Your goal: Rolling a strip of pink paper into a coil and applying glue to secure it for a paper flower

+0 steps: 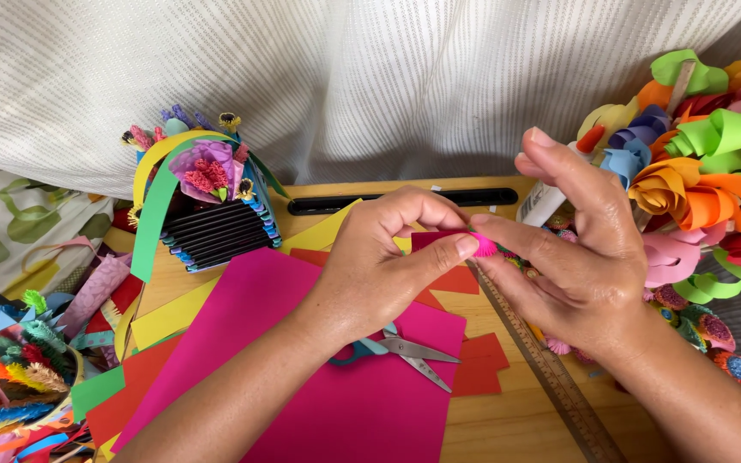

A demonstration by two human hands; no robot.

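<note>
Above the magenta sheet (345, 377) on the table (516, 420), both hands meet at a pink fringed roll (484, 246). Left hand (379, 266): thumb and forefinger closed on the roll and a red strip (435, 237). Right hand (576, 257): fingertips pinch the roll, other fingers spread. Judged step: tightening the coil; next move calls for steady pressure. Scissors (405, 350) and ruler (551, 369) lie near.

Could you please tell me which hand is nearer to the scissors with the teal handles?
Left. The left hand hovers directly above the metal scissors with teal handles, partly covering them; the right hand is further off to their right.
</note>
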